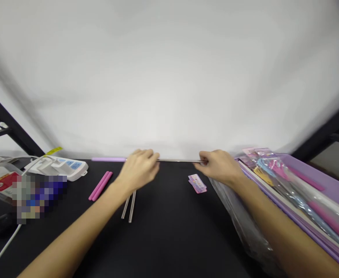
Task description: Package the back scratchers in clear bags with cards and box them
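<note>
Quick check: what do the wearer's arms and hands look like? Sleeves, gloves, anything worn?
Both forearms are bare up to the frame edge, no sleeves in view. The left hand and right hand wear no gloves. No rings, watch or wristband show, though the picture is slightly blurred.

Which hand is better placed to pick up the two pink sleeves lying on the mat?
Left. The left hand sits just right of the pink sleeves; the right hand is further off, gripping the rod.
</note>
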Demonstrator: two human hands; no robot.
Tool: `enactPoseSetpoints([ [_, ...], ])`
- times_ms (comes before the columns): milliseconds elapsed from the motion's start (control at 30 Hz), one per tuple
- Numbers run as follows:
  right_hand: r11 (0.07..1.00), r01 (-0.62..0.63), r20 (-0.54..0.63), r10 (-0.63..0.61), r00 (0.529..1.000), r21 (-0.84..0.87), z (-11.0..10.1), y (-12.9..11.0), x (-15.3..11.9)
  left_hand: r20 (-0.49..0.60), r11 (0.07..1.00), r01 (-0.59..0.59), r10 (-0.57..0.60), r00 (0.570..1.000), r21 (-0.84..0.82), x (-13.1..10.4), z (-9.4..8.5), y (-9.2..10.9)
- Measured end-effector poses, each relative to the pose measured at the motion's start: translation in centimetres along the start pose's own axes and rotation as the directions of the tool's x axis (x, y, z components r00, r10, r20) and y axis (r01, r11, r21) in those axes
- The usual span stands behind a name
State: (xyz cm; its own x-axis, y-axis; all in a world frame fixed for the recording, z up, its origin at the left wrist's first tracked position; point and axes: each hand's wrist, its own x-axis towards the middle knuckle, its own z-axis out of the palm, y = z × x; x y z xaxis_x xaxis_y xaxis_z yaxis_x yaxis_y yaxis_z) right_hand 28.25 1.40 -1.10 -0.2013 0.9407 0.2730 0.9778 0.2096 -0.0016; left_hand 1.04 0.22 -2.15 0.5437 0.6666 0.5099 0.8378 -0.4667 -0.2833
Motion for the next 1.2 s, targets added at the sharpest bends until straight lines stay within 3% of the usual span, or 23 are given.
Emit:
enactPoseSetpoints([
  [100,0.992,-0.109,-0.004,0.109,0.994,-0.061,-0.3,1.7,-0.1,0.109,0.973,0.19,-0.204,0.973,0.129,-0.7,0.0,-3.0],
  [167,0.992,-0.096,0.008,0.097,0.995,-0.078,-0.3,1.0,-0.1,0.158,0.971,0.212,-0.228,0.961,0.112,-0.8,0.2,-3.1],
  [233,0.996,-0.022,0.017,0.023,1.0,-0.081,-0.1,-0.9,-0.1,0.169,0.989,0.145,-0.15,0.974,0.043,-0.6,0.6,-1.6],
  [367,0.992,0.071,-0.016,-0.073,0.997,-0.102,0.6,-3.9,-0.1,0.086,0.992,0.054,-0.045,0.995,-0.112,-0.3,1.0,1.5],
  [433,0.989,0.123,0.017,-0.122,0.992,-0.086,0.7,-3.6,-0.1,0.053,0.984,-0.022,0.032,0.998,-0.179,-0.4,1.0,1.2],
  [567,0.952,0.238,0.063,-0.23,0.971,-0.193,-0.5,-1.2,-0.1,0.025,0.966,-0.114,0.123,0.992,-0.234,-0.7,1.0,-2.0],
  [667,0.959,0.137,0.083,-0.119,0.989,-0.25,-1.6,-0.2,-0.3,-0.009,0.962,-0.128,0.129,0.992,-0.239,-0.7,1.0,-3.5],
  [767,0.984,0.059,0.127,-0.038,0.991,-0.166,-1.5,-0.6,-0.4,-0.107,0.959,-0.19,0.171,0.979,-0.211,-0.7,1.1,-2.9],
  [900,0.993,0.12,0.178,-0.115,0.977,-0.018,-0.3,-2.6,-0.6,-0.257,0.96,-0.258,0.224,0.94,-0.106,-0.6,1.6,0.1],
  [1033,0.986,0.163,0.149,-0.157,0.976,-0.028,0.8,-5.0,-1.2,-0.26,0.96,-0.279,0.261,0.93,-0.033,-0.4,1.8,2.8],
  [1100,0.978,0.192,0.106,-0.184,0.977,-0.075,1.0,-5.5,-1.5,-0.233,0.95,-0.313,0.302,0.924,-0.007,-0.4,1.7,2.7],
  [1200,0.979,0.152,0.078,-0.143,0.987,-0.133,0.8,-4.1,-1.4,-0.148,0.957,-0.287,0.279,0.949,-0.036,-0.5,1.2,0.0],
])
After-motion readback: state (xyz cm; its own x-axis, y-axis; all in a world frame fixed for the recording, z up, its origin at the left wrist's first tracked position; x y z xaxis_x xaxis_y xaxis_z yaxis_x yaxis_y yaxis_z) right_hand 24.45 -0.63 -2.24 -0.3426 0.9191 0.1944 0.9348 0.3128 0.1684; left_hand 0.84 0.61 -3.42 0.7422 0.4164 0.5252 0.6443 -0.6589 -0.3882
